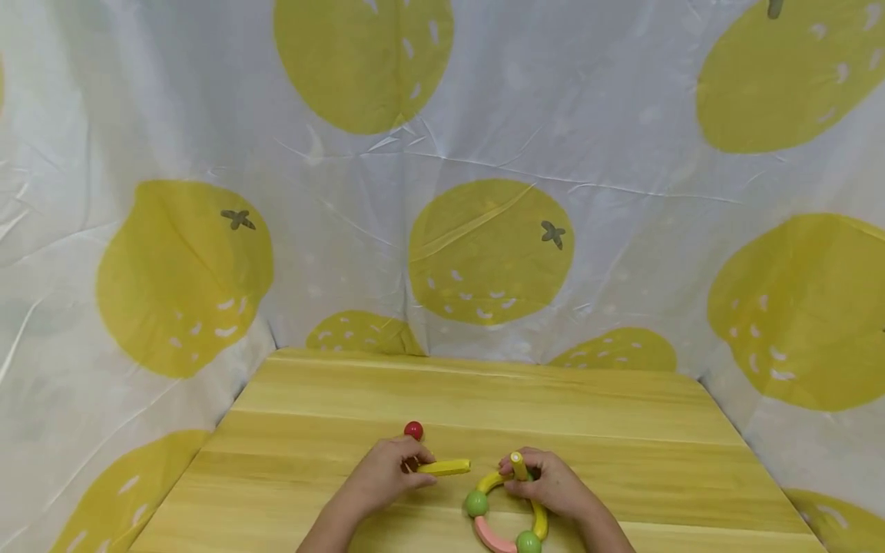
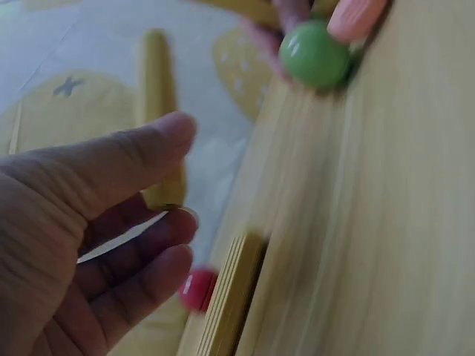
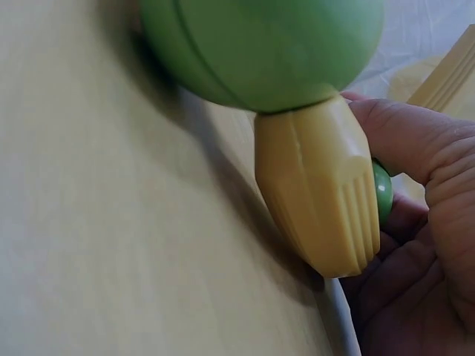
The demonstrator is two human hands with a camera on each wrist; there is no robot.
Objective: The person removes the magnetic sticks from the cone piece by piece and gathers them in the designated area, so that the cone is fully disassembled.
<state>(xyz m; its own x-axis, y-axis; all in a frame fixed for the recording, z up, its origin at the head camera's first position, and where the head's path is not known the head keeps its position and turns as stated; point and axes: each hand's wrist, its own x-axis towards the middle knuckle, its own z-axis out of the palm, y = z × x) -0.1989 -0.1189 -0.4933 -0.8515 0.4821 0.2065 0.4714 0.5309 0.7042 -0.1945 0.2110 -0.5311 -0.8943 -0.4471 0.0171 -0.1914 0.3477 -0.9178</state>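
Observation:
My left hand [image 1: 387, 472] pinches a straight yellow rod [image 1: 445, 467] between thumb and fingertips, its free end pointing right. Just beyond that hand is a red ball [image 1: 413, 430]. Beside the ball, the left wrist view shows another ridged yellow rod [image 2: 231, 297] on the table. My right hand [image 1: 556, 485] grips a ring of toy pieces at its upper right. Two green balls [image 1: 476, 504], a pink curved rod [image 1: 494, 535] and yellow curved rods [image 1: 541, 521] make up the ring. A third green ball [image 3: 382, 193] is partly hidden by the right fingers; a yellow rod [image 1: 518, 466] juts up there.
The wooden tabletop [image 1: 622, 415] has its far edge against a white curtain [image 1: 622, 253] printed with yellow fruit. More of this cloth hangs along the left and right sides.

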